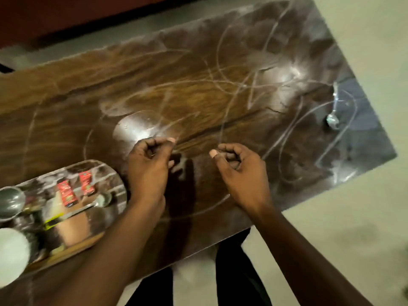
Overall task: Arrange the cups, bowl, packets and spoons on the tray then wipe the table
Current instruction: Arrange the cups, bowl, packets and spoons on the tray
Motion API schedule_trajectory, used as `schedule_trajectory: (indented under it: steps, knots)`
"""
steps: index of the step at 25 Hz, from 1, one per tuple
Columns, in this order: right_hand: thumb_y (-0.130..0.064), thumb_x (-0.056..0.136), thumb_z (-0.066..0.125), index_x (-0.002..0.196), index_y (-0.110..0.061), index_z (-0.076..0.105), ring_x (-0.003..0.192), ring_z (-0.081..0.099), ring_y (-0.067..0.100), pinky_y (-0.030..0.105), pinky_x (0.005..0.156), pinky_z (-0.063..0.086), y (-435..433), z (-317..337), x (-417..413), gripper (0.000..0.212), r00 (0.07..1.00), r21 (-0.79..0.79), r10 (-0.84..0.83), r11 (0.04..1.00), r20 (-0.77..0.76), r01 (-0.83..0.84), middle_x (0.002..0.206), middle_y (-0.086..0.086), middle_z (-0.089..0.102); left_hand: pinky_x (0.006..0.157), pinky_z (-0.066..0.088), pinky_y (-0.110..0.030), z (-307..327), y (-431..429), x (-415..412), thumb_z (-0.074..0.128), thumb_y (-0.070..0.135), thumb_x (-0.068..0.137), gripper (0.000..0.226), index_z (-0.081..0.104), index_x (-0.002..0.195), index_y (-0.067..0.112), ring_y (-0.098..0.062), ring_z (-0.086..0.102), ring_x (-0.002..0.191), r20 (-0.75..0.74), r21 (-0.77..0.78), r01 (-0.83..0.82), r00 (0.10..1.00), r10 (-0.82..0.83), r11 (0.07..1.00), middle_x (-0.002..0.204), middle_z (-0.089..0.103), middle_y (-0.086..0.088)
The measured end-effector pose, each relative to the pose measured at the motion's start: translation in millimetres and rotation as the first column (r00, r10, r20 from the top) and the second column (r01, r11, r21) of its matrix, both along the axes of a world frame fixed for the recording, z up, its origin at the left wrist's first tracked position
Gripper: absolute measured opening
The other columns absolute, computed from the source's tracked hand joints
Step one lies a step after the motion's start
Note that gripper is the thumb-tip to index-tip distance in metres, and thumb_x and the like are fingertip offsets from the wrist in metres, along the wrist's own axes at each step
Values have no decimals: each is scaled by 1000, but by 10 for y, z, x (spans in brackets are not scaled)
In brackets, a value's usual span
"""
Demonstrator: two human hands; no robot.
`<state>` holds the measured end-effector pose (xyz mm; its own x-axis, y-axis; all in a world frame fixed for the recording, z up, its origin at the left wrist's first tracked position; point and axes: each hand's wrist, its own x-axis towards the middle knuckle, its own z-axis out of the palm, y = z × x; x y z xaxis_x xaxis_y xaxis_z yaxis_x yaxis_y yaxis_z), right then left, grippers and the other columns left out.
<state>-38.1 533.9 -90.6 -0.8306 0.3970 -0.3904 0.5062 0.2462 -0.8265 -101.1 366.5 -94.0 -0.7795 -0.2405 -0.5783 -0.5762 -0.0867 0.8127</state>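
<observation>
A shiny steel tray [114,180] lies at the table's near left. On it are two red packets [66,193], a spoon [97,203], a steel bowl [10,202] and a white cup [11,255] at the left edge. Another spoon [333,120] lies alone near the table's right end. My left hand [150,171] hovers just right of the tray, fingers curled, holding nothing visible. My right hand [238,171] hovers beside it over the table's middle, fingers also curled and empty.
The dark wooden table [198,85] carries pale smear marks and glare spots. Its right corner juts over a pale floor [353,228]. A dark red surface [66,14] runs behind the table. My legs show below the near edge.
</observation>
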Motion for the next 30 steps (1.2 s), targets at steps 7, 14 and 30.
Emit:
schedule_trajectory:
  steps: [7,14,30]
  knots:
    - [-51,88,80,112,-33,72,83,79,17,52,85,66,1780,-212,209,31,930,-54,-365,929,39,367,91,-4,79,84,59,-35,12,1703,-370,78,21,97,18,71,114,19,-13,71,100,-50,-75,339,938,-343,938,107,74,0]
    - [-33,86,89,109,-20,66,76,82,24,53,85,67,2810,-656,83,35,751,-221,-645,719,141,659,86,9,81,87,58,-35,-164,3115,-415,74,19,100,15,71,115,18,-11,68,98,65,32,455,888,-456,890,103,72,6]
    - [-4,95,77,100,-6,74,73,80,21,29,69,66,2556,-356,-181,7,884,-353,-440,811,158,467,83,14,81,94,66,-33,-319,2968,-528,71,17,103,29,71,130,6,-27,80,109,68,99,286,954,-293,953,114,81,-9]
